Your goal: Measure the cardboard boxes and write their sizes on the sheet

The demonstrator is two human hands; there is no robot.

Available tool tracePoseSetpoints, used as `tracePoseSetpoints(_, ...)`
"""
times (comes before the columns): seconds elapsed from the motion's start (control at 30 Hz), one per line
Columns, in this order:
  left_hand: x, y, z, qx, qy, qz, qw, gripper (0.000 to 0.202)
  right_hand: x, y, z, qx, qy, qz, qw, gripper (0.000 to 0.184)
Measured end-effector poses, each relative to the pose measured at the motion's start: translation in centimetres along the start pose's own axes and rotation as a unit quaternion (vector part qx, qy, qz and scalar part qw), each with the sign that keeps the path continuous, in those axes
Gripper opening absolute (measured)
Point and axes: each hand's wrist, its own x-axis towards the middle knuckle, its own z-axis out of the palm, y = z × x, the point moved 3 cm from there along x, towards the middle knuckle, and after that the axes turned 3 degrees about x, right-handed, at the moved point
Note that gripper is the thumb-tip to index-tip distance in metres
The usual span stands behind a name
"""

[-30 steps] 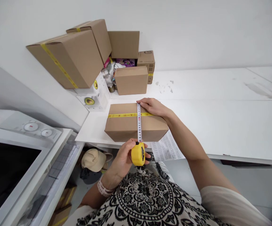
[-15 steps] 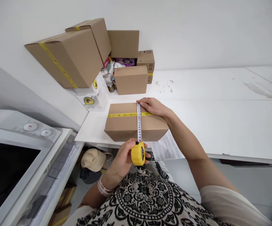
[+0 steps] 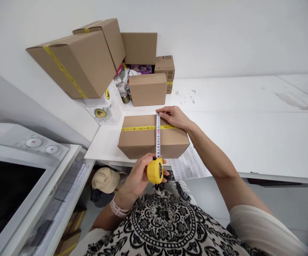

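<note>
The box (image 3: 137, 138): brown, flat on the white table (image 3: 236, 138), close to the near edge. A yellow strip (image 3: 139, 128) runs along its top. The blade (image 3: 158, 138) of your tape measure (image 3: 155, 170) lies across the top, crossing that strip, and runs past the box's near edge to the case.

Your left hand (image 3: 137, 177): fingers curled round the yellow case, a firm hold, just in front of the box's near face. Whether the case touches the box, cannot tell. Your right hand (image 3: 177, 117): fingers drawn in close on the blade's end at the far edge; pinching or pressing, cannot tell.

Step in hand, by my judgement: measuring the box's top from far edge to near edge. The next move calls for the blade flat and square, its end true to the far edge, then a reading at the near edge, not at the case. The figures there are too small to read surely from here.

Farther out: a printed sheet (image 3: 187, 165) beside the box, partly over the table's edge; a smaller carton (image 3: 148, 90) behind; large cartons (image 3: 89, 65) stacked to your left.
</note>
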Motion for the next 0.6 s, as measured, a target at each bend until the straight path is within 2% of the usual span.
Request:
tracePoseSetpoints(0.1,-0.1,0.1,0.5,0.032,-0.031,-0.001,0.999,0.03,-0.6,-1.4,-1.8,0.098,0.111,-0.016,0.989,0.021)
tracePoseSetpoints(0.17,-0.3,-0.2,0.6,0.063,-0.058,0.001,0.996,0.029,-2.4,-3.1,-3.6,0.142,0.166,-0.044,0.975,0.018)
tracePoseSetpoints(0.23,-0.2,-0.9,0.4,0.098,-0.085,0.002,0.992,0.031,-5.5,-4.9,-5.3,0.15,0.215,-0.071,0.962,0.015)
tracePoseSetpoints(0.3,0.0,-1.8,-0.1,0.123,-0.103,-0.001,0.987,0.045,-9.5,-6.3,-6.0,0.138,0.253,-0.088,0.954,0.012)
tracePoseSetpoints(0.37,0.5,-2.6,-0.5,0.129,-0.114,-0.012,0.985,0.068,-13.7,-7.0,-5.2,0.12,0.248,-0.083,0.958,0.011)
tracePoseSetpoints(0.47,1.2,-3.8,-0.5,0.118,-0.14,-0.035,0.982,0.097,-18.8,-6.9,-1.8,0.08,0.178,-0.051,0.979,0.016)
tracePoseSetpoints(0.53,1.5,-4.4,-0.1,0.112,-0.157,-0.041,0.98,0.105,-21.1,-6.3,0.5,0.052,0.151,-0.033,0.987,0.021)
tracePoseSetpoints(0.6,1.7,-4.9,0.4,0.11,-0.165,-0.046,0.979,0.104,-22.7,-5.4,1.5,0.018,0.152,-0.011,0.988,0.024)
